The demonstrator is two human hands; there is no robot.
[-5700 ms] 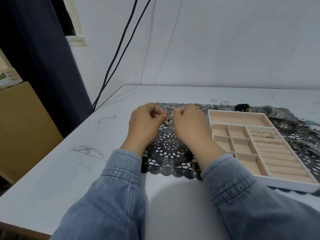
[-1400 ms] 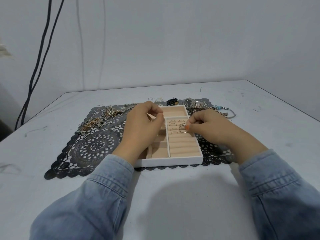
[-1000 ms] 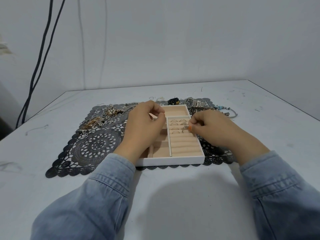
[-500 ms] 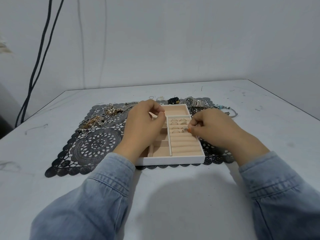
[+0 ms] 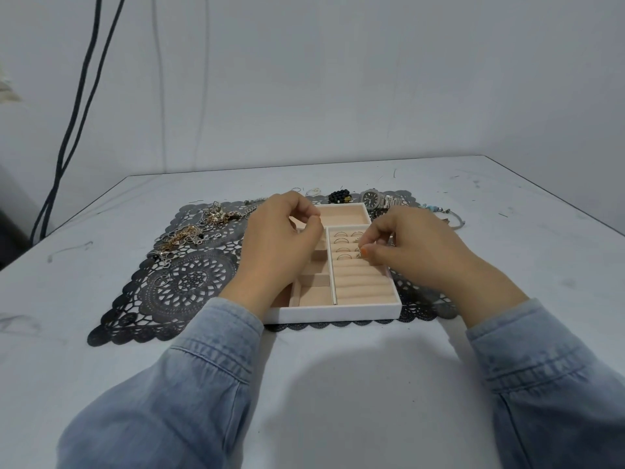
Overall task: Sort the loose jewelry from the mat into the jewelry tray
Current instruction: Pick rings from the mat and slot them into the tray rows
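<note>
Your right hand [image 5: 416,245] pinches a ring [image 5: 359,254] over the tray [image 5: 338,313]; seating it likely needs a gentle press into a slot. Your left hand [image 5: 280,245], at nine o'clock, is curled; whether it holds anything, I cannot tell. Chains [image 5: 189,233] wait at ten o'clock on the mat [image 5: 182,289].

A white jewelry tray [image 5: 331,313] sits on a black lacy mat [image 5: 189,286] on the white surface [image 5: 338,384]; the right hand [image 5: 416,245] pinches a small ring [image 5: 359,254] at the soft rows, beside other rings [image 5: 341,235]; the left hand [image 5: 280,242] is curled over the tray's left boxes; what it holds is hidden; chains [image 5: 189,231] lie heaped on the mat's left; a watch [image 5: 375,198] and black beads [image 5: 340,197] lie behind the tray.
</note>
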